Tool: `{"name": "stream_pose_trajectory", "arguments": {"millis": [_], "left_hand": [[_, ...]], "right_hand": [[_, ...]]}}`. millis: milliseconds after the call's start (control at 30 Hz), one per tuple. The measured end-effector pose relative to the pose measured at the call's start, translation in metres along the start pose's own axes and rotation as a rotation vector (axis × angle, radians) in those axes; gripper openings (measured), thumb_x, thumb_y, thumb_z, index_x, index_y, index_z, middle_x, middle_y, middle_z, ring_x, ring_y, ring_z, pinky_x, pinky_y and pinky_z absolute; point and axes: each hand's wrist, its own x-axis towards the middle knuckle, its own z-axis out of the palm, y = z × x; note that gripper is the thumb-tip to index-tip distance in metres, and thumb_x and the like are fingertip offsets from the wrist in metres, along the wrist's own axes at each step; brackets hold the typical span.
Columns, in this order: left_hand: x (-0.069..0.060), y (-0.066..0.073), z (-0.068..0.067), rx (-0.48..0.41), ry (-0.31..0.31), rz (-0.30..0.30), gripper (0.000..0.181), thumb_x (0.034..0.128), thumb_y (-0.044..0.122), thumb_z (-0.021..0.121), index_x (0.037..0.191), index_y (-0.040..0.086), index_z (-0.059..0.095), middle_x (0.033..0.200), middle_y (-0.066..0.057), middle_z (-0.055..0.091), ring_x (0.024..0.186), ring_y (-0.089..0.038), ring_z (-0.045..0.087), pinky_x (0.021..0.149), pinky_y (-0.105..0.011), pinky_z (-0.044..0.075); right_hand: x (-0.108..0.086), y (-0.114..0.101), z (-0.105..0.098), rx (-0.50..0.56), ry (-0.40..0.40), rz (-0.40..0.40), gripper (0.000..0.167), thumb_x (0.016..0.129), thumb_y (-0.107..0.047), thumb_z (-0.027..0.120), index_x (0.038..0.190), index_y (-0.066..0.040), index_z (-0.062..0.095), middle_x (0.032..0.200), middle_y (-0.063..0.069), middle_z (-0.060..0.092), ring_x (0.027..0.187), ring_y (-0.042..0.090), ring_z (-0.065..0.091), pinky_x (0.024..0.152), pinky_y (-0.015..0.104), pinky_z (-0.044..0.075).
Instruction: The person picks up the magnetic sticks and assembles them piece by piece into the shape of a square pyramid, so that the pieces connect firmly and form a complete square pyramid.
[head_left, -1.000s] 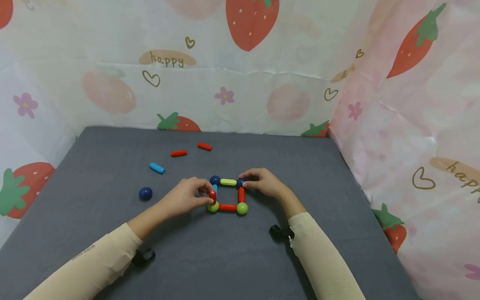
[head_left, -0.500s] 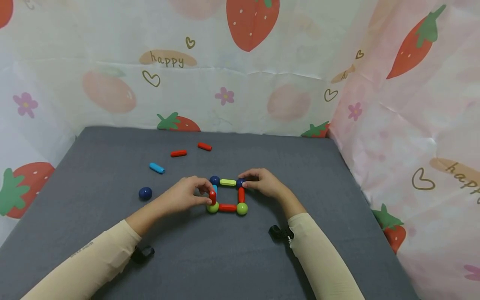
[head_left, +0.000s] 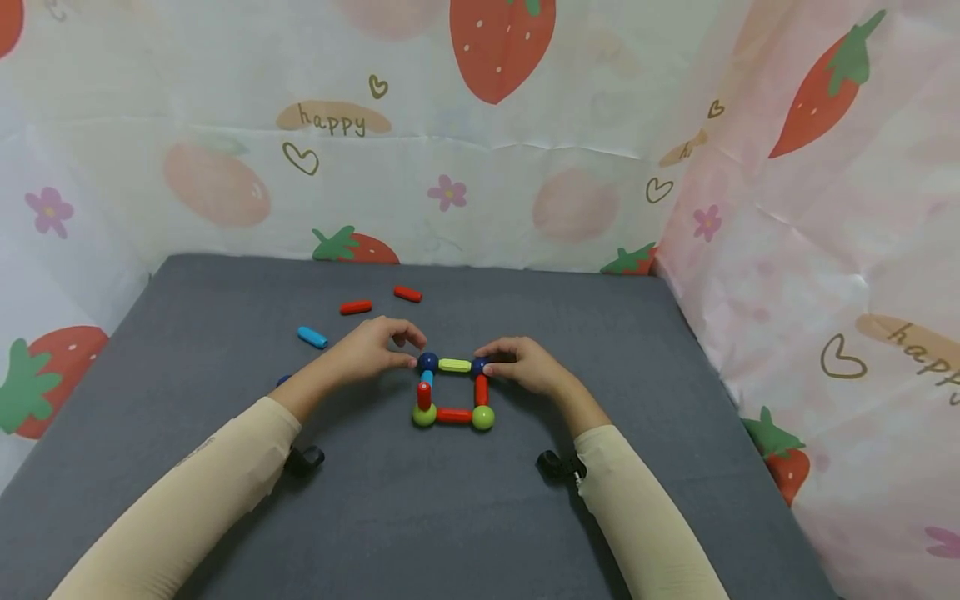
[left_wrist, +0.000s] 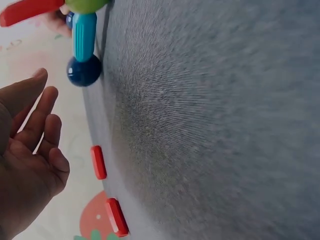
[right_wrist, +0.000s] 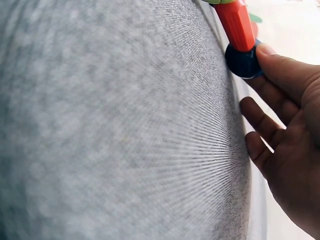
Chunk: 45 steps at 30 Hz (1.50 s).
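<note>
A square of rods and balls lies on the grey cloth. Its far corners are a dark blue ball (head_left: pixel 428 362) on the left and another dark blue ball (right_wrist: pixel 242 62) on the right, with a yellow-green rod (head_left: pixel 454 365) between. Two green balls (head_left: pixel 483 417) form the near corners. A light blue rod (left_wrist: pixel 84 37) and red rods (right_wrist: pixel 237 25) join the remaining sides. One more red rod (head_left: pixel 424 396) stands upright on the near left ball. My left hand (head_left: pixel 375 348) hovers just beside the far left ball, fingers loosely bent and holding nothing. My right hand (head_left: pixel 525 365) pinches the far right ball.
Two loose red rods (head_left: pixel 356 307) lie toward the back, and a loose light blue rod (head_left: pixel 312 337) lies to the left. Another dark blue ball (head_left: pixel 282 380) is mostly hidden behind the left forearm. A strawberry-print curtain (head_left: pixel 480 192) hangs behind the table.
My left hand has let go of the upright red rod and moved away from me to beside the far left ball. The right hand stays on its ball.
</note>
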Motion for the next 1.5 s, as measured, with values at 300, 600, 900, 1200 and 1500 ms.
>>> {"name": "stream_pose_trajectory", "arguments": {"millis": [300, 600, 900, 1200, 1500], "left_hand": [[0.021, -0.014, 0.004, 0.025, -0.134, 0.018, 0.033, 0.0974, 0.019, 0.072, 0.13, 0.016, 0.069, 0.129, -0.002, 0.069, 0.122, -0.026, 0.061, 0.105, -0.049, 0.049], [0.027, -0.02, 0.008, 0.035, -0.166, 0.042, 0.033, 0.0967, 0.023, 0.074, 0.13, 0.019, 0.07, 0.128, 0.0, 0.069, 0.122, -0.023, 0.062, 0.106, -0.048, 0.048], [0.025, -0.023, 0.013, 0.032, -0.152, 0.059, 0.033, 0.097, 0.026, 0.073, 0.129, 0.02, 0.069, 0.127, 0.001, 0.07, 0.122, -0.022, 0.063, 0.106, -0.048, 0.048], [0.02, -0.022, 0.014, 0.055, -0.122, 0.052, 0.034, 0.0968, 0.025, 0.073, 0.13, 0.019, 0.069, 0.128, 0.0, 0.07, 0.121, -0.022, 0.064, 0.104, -0.047, 0.05], [0.015, -0.021, 0.013, 0.071, -0.108, 0.028, 0.033, 0.0963, 0.026, 0.074, 0.128, 0.019, 0.07, 0.126, 0.0, 0.07, 0.118, -0.022, 0.064, 0.103, -0.048, 0.05]], "right_hand": [[0.003, 0.0, 0.003, -0.008, -0.006, 0.007, 0.029, 0.1, -0.023, 0.069, 0.129, -0.02, 0.072, 0.128, 0.001, 0.068, 0.114, 0.02, 0.06, 0.101, 0.042, 0.05], [0.004, -0.005, 0.001, -0.009, 0.013, 0.033, 0.028, 0.1, -0.023, 0.069, 0.128, -0.021, 0.073, 0.132, 0.002, 0.067, 0.12, 0.022, 0.059, 0.106, 0.044, 0.047], [-0.003, -0.002, 0.005, -0.06, 0.065, 0.008, 0.033, 0.1, -0.026, 0.069, 0.132, -0.02, 0.07, 0.133, 0.001, 0.066, 0.123, 0.021, 0.06, 0.107, 0.045, 0.048], [-0.031, -0.009, 0.007, -0.075, 0.183, 0.024, 0.03, 0.097, -0.029, 0.073, 0.125, -0.019, 0.072, 0.121, -0.003, 0.071, 0.11, 0.019, 0.065, 0.094, 0.044, 0.053], [-0.053, -0.021, 0.021, -0.035, 0.094, 0.097, 0.032, 0.088, -0.034, 0.082, 0.117, -0.023, 0.074, 0.113, -0.008, 0.073, 0.107, 0.012, 0.066, 0.092, 0.038, 0.054]]}}
